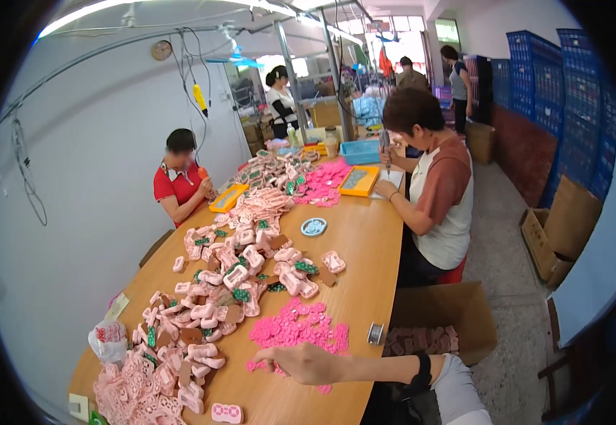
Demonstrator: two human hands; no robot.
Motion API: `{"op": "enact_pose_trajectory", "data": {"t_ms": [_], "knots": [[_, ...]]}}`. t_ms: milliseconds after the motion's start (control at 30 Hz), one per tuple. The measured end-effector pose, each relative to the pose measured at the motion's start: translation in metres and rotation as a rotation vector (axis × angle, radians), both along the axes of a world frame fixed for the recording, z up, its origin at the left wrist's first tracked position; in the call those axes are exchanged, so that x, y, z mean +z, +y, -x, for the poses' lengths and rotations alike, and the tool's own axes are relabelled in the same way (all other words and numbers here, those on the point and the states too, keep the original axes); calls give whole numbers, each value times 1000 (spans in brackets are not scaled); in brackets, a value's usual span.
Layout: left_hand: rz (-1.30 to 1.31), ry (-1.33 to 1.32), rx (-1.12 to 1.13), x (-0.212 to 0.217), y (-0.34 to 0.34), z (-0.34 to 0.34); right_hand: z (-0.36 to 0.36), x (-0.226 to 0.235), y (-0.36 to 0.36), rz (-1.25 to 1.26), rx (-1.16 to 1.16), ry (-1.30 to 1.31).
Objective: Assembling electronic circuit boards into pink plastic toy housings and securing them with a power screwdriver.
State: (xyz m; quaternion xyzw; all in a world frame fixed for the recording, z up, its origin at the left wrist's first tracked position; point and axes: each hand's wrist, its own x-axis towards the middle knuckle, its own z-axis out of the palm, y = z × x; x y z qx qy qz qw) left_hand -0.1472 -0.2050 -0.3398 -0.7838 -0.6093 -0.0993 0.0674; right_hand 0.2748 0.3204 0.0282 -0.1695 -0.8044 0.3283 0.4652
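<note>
My right hand [304,363] reaches in from the lower right, a dark band around its wrist. Its fingers are bent and drawn together at the near left edge of a pile of bright pink flat plastic pieces [301,326]. One such piece shows at the fingertips; the hand partly hides how it is gripped. Beside the pile, to the left, lies a large heap of pale pink plastic shells [216,283] with green circuit boards and brown pieces among them. A single pale pink casing with darker pink markings [227,413] lies near the front edge. My left hand is out of view.
A wire spool [375,333] stands by the table's right edge, above an open carton [449,312] of parts. Two co-workers [428,177] [180,180] sit along the table with tools and yellow trays [359,181]. A light blue round piece [314,227] lies mid-table.
</note>
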Motion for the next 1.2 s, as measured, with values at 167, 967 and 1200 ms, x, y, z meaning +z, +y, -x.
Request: {"op": "enact_pose_trajectory", "data": {"t_ms": [167,967,1200], "knots": [[210,70,138,86,-22,-43,-61,-18,38,-44,-86,-91],[-291,-928,1193,700,141,-265,-137,94,69,538,486,-590],[-768,-678,1138,766,121,-225,-105,138,79,35,367,-377]]}}
